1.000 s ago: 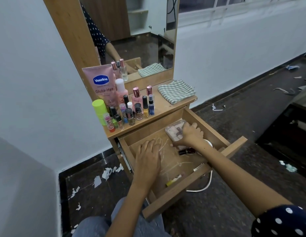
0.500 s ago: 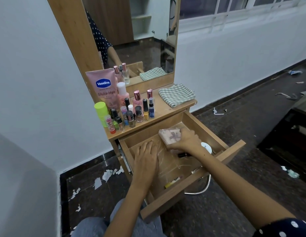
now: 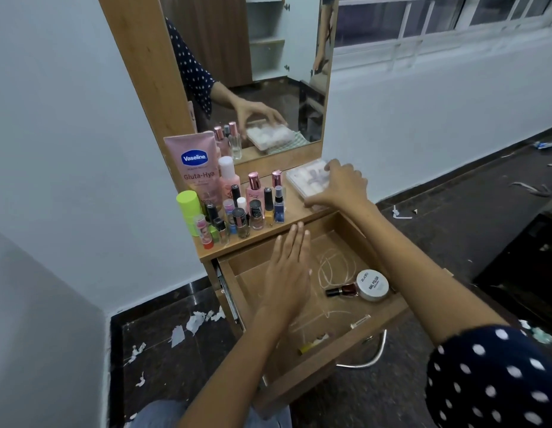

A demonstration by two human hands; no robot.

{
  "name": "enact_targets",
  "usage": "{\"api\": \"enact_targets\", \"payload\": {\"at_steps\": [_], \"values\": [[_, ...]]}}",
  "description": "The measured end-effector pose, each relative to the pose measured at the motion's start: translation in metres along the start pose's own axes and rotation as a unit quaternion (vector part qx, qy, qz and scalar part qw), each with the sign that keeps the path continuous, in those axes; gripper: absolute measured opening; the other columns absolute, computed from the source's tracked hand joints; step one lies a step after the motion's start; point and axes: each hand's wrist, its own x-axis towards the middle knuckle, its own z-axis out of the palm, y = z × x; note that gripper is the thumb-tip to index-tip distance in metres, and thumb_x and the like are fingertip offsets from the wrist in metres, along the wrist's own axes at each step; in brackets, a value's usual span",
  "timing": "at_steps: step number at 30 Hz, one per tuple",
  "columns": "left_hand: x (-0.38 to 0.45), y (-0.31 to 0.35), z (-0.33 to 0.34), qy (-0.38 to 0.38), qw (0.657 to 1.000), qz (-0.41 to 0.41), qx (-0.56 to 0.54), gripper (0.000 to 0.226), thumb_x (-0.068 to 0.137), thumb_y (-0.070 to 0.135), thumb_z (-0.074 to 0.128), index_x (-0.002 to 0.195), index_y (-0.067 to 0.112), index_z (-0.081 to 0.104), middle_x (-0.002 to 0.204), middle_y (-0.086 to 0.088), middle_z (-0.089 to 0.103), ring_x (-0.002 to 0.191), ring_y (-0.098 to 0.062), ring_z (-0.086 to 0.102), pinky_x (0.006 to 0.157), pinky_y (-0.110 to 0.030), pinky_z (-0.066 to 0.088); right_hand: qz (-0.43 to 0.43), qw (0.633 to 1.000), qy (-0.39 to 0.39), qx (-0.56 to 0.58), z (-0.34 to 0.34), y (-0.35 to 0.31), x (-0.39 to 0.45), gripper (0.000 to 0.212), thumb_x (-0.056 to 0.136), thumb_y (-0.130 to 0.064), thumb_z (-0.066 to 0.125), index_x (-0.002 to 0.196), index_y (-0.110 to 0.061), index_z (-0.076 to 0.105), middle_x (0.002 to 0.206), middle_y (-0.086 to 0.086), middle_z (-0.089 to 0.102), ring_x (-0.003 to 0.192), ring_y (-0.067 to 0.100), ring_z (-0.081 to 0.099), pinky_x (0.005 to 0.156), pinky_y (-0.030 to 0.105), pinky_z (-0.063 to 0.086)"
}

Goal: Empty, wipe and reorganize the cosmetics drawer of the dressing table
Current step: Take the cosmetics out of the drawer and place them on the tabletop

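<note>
Head view: my right hand (image 3: 339, 188), fingers closed around the clear plastic case (image 3: 308, 180), sets it on the table (image 3: 296, 216); I'd lower it flat, while my left hand (image 3: 288, 273) hovers open-fingered above the drawer (image 3: 330, 319).

Covers much of the clear plastic case (image 3: 305, 180) under the right hand (image 3: 341, 186), hiding the cloth beneath entirely. Blurs the small print on the pink tube (image 3: 196, 168). Hides part of the yellow stick (image 3: 313, 344) behind the drawer (image 3: 336, 341) front. Cuts off the polka-dot sleeve (image 3: 497, 378) at the frame's corner
</note>
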Motion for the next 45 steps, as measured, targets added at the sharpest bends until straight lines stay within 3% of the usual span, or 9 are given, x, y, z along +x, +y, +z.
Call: {"api": "enact_targets", "payload": {"at_steps": [8, 16, 18, 21, 24, 27, 34, 39, 45], "values": [[0.016, -0.006, 0.006, -0.039, 0.998, -0.026, 0.040, 0.071, 0.102, 0.037, 0.026, 0.143, 0.001, -0.019, 0.151, -0.014, -0.025, 0.143, -0.025, -0.020, 0.113, -0.040, -0.017, -0.079, 0.994, -0.025, 0.070, 0.031, -0.001, 0.018, 0.078, 0.064, -0.053, 0.079, 0.123, -0.010, 0.052, 0.126, 0.014, 0.054, 0.115, 0.029, 0.051, 0.094, 0.037, 0.043], [0.009, -0.006, 0.004, -0.026, 1.000, -0.010, -0.013, 0.067, 0.101, 0.034, 0.032, 0.149, 0.003, -0.002, 0.156, -0.012, -0.012, 0.145, -0.023, -0.013, 0.116, -0.040, -0.012, -0.058, 0.969, 0.197, 0.138, 0.054, 0.025, -0.054, 0.041, 0.083, -0.034, 0.068, 0.111, -0.006, 0.056, 0.117, 0.016, 0.051, 0.110, 0.029, 0.048, 0.087, 0.030, 0.039], [-0.004, -0.009, 0.002, -0.005, 0.996, 0.001, -0.084, 0.061, 0.099, 0.029, 0.039, 0.150, 0.005, 0.015, 0.158, -0.011, 0.005, 0.147, -0.022, -0.001, 0.118, -0.039, -0.005, -0.092, 0.973, 0.163, 0.136, 0.056, 0.039, -0.072, 0.029, 0.085, -0.030, 0.067, 0.101, -0.008, 0.059, 0.105, 0.013, 0.059, 0.098, 0.025, 0.054, 0.079, 0.027, 0.039], [-0.026, -0.017, 0.004, 0.011, 0.989, -0.002, -0.150, 0.048, 0.096, 0.020, 0.047, 0.141, 0.006, 0.040, 0.153, -0.012, 0.031, 0.143, -0.024, 0.022, 0.118, -0.042, 0.013, -0.112, 0.992, -0.005, 0.065, 0.061, 0.065, -0.090, 0.018, 0.083, -0.027, 0.069, 0.094, -0.012, 0.066, 0.090, 0.006, 0.069, 0.086, 0.022, 0.063, 0.075, 0.036, 0.051], [-0.038, -0.021, 0.010, 0.024, 0.984, -0.017, -0.175, 0.037, 0.093, 0.015, 0.048, 0.128, 0.005, 0.054, 0.142, -0.013, 0.047, 0.134, -0.025, 0.038, 0.113, -0.039, 0.024, -0.091, 0.985, -0.144, -0.022, 0.067, 0.080, -0.101, 0.017, 0.083, -0.020, 0.067, 0.100, -0.017, 0.068, 0.101, 0.006, 0.070, 0.096, 0.028, 0.063, 0.080, 0.041, 0.052], [-0.041, -0.019, 0.012, 0.030, 0.985, -0.015, -0.171, 0.034, 0.093, 0.013, 0.048, 0.125, 0.004, 0.057, 0.136, -0.013, 0.053, 0.129, -0.025, 0.045, 0.109, -0.037, 0.029, -0.117, 0.970, -0.207, -0.047, 0.071, 0.082, -0.103, 0.020, 0.079, -0.020, 0.071, 0.098, -0.023, 0.069, 0.110, 0.002, 0.065, 0.098, 0.022, 0.061, 0.079, 0.032, 0.049], [-0.045, -0.017, 0.010, 0.024, 0.987, -0.024, -0.157, 0.043, 0.092, 0.021, 0.032, 0.121, 0.004, 0.059, 0.129, -0.014, 0.058, 0.121, -0.026, 0.052, 0.102, -0.040, 0.039, -0.144, 0.941, -0.251, -0.174, 0.065, 0.071, -0.111, 0.039, 0.075, -0.023, 0.075, 0.112, -0.023, 0.065, 0.109, 0.000, 0.065, 0.105, 0.020, 0.057, 0.071, 0.025, 0.039], [-0.045, -0.016, 0.013, 0.013, 0.990, -0.021, -0.139, 0.047, 0.092, 0.022, 0.027, 0.121, 0.004, 0.059, 0.129, -0.015, 0.058, 0.121, -0.027, 0.051, 0.101, -0.042, 0.039, -0.155, 0.926, -0.265, -0.219, 0.061, 0.063, -0.106, 0.030, 0.071, -0.014, 0.078, 0.099, -0.021, 0.068, 0.104, -0.001, 0.065, 0.103, 0.020, 0.058, 0.070, 0.028, 0.045], [-0.044, -0.017, 0.014, 0.028, 0.990, -0.040, -0.133, 0.047, 0.095, 0.022, 0.033, 0.137, 0.005, 0.046, 0.146, -0.015, 0.041, 0.137, -0.028, 0.034, 0.113, -0.043, 0.024, -0.149, 0.970, -0.139, 0.132, 0.052, 0.044, -0.105, 0.021, 0.069, -0.013, 0.083, 0.085, -0.007, 0.070, 0.083, 0.004, 0.069, 0.080, 0.020, 0.067, 0.078, 0.037, 0.055]]}}
